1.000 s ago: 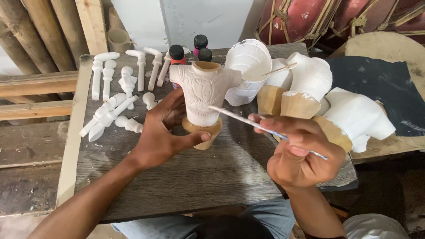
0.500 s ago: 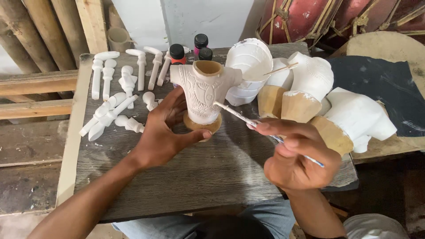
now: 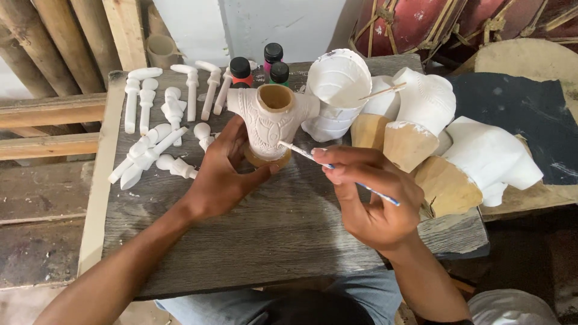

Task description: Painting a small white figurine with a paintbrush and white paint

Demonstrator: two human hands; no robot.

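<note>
1. A weathered grey wooden table (image 3: 241,241) fills the view, with bamboo poles (image 3: 42,42) leaning at the far left and a red drum (image 3: 421,24) at the far right.
2. On the right side of the table, a cluster of large white-coated carved pieces (image 3: 481,156) with bare wooden bases sits crowded together; beside them stands a white cup (image 3: 340,81) with a thin stick resting in it.
3. Centre stage, upright on the table: the carved torso figure (image 3: 271,123), white-coated with an incised pattern on its front, hollow neck opening showing raw wood, and a bare brown base.
4. The left hand (image 3: 220,177) comes in from the near left, fingers and thumb wrapped around the figure's lower part, clamped firmly on it.
5. The right hand (image 3: 370,195) sits just right of the figure, fingers pinched tight on a thin paintbrush (image 3: 328,165), its tip touching the figure's lower right side.
6. Far left, small white limb-shaped pieces (image 3: 156,126) lie scattered.
7. Behind the figure, three small paint bottles (image 3: 259,66) with black caps.
</note>
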